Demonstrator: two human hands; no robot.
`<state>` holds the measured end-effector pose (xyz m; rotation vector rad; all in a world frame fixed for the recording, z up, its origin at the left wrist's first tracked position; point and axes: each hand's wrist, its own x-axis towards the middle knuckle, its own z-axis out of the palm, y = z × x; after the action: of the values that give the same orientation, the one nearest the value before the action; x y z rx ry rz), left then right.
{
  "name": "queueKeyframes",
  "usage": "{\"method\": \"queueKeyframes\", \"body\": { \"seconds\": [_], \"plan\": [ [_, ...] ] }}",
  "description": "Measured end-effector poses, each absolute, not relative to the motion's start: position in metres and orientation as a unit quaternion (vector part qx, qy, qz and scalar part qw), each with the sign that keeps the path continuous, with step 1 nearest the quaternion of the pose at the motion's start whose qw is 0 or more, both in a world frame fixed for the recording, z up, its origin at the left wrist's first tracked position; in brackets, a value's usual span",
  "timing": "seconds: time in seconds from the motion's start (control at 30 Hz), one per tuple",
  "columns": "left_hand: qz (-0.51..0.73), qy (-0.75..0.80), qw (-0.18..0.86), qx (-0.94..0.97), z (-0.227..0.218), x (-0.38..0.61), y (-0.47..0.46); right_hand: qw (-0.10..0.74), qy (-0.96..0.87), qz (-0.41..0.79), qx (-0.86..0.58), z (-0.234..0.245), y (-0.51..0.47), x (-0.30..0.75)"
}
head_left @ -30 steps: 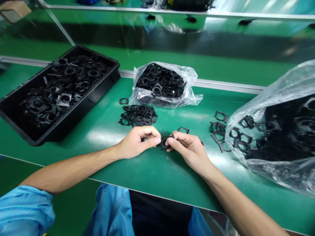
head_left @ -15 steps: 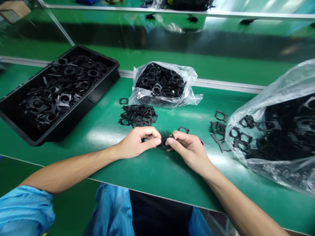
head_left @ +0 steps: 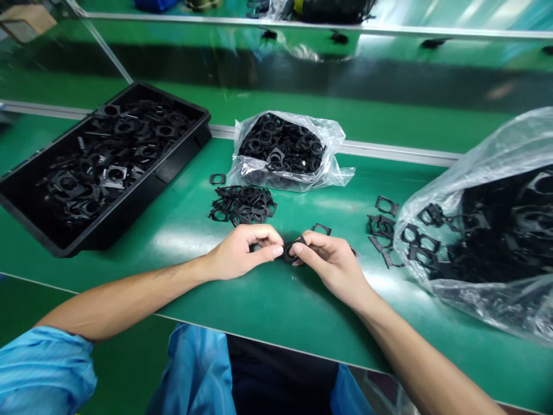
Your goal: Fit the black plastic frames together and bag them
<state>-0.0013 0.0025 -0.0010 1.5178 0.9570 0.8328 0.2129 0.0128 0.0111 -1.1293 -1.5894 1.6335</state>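
Note:
My left hand and my right hand meet over the green table, fingers curled. Both pinch one small black ring-shaped part between thumbs and forefingers. A loose black frame lies just behind my right hand. A small heap of black frames sits behind my left hand, with a single frame to its left.
A black tray full of black parts stands at the left. A clear bag of parts lies behind the heap. A large clear bag spills frames at the right. A metal rail runs behind.
Both hands stay pinched on the part; only the camera has tipped slightly, shifting the scene down a little.

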Motion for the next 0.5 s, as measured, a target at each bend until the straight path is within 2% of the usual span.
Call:
{"method": "queueKeyframes", "body": {
  "seconds": [0.5],
  "plan": [
    [0.421, 0.424, 0.569, 0.565, -0.0032, 0.0024, 0.0037, 0.316, -0.543, 0.649, -0.429, 0.0163, 0.0149, 0.2112]
  ]
}}
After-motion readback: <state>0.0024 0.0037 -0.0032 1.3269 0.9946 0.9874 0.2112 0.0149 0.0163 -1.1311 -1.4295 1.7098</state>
